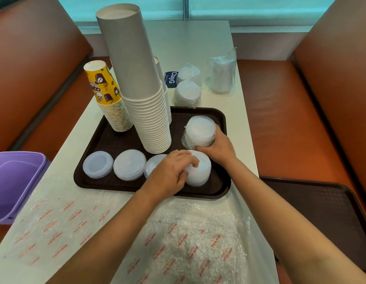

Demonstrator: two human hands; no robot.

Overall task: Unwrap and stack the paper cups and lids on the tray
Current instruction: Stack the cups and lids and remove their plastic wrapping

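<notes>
A: Paper cups [145,111] stand upside down in a tall white stack on the brown tray [221,117], with a shorter yellow printed stack [108,99] to its left. Mouth down seems meant to give the stack a broad footing.

B: And the lids?

A: Three low piles run along the tray's near edge, the leftmost being this lid pile [98,164]. The left hand [171,173] has its fingers curled over a fourth pile, the white lid stack [198,171], probably squaring it up. The right hand [219,148] grips the base of a wrapped lid bundle [200,131] standing at the tray's right side, its plastic not yet off.

B: So there's more unwrapping left?

A: I'd judge so. Beyond the tray, further wrapped packs [187,95] wait on the desk [198,37], near a clear sleeve [222,74] whose contents I cannot make out.

B: The surroundings?

A: A pale desk between orange booth seats [300,111]. Bubble wrap [198,238] with red print lies on the near end, a purple bin [16,181] sits at the left, and a second tray [325,212] rests on the right seat.
</notes>
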